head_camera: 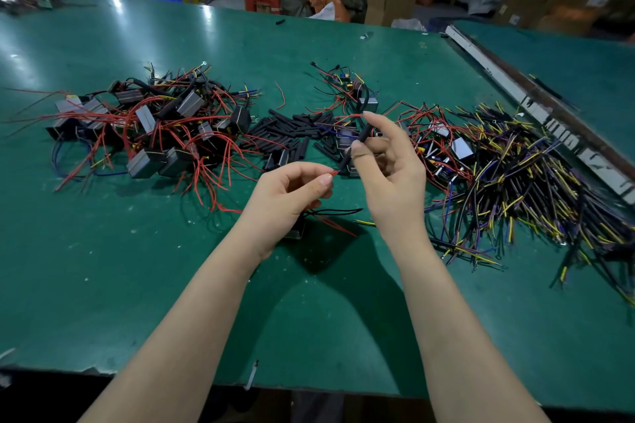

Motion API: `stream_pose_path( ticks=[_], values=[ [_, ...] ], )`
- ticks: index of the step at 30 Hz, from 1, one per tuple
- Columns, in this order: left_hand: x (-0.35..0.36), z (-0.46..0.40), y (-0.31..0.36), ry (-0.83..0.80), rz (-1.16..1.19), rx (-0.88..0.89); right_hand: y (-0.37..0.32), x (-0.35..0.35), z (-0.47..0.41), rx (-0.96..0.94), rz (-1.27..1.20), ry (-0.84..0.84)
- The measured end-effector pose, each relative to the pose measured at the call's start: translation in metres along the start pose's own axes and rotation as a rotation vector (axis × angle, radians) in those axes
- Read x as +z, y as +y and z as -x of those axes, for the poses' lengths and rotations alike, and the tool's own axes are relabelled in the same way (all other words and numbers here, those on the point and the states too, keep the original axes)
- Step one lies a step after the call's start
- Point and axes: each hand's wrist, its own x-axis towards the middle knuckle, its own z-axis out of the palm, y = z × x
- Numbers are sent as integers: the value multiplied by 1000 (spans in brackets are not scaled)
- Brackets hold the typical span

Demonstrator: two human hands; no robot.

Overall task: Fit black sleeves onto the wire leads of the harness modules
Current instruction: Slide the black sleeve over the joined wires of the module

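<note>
Right hand [388,161] pinches black sleeve [357,144] | left hand [292,189] pinches red lead [334,174]

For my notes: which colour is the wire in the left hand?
Red wire, head view.

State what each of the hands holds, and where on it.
Left hand pinches the red wire lead just behind its tip; right hand pinches the black sleeve around its middle.
</note>
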Motion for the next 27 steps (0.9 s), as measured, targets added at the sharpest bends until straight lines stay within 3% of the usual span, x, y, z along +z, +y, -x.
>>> stream_pose_path(
  ticks=[7, 18, 23, 27],
  values=[
    [1, 4, 5, -47, -65, 25, -5, -3, -5, 144, -95, 26],
    [2, 4, 6, -91, -100, 6, -5, -3, -10, 440, -220, -84],
    [1, 2, 6, -49, -115, 16, -3, -6, -9, 450, -244, -125],
    [2, 0, 4, 50, -57, 0, -2, -5, -8, 271, -178, -77]
  ],
)
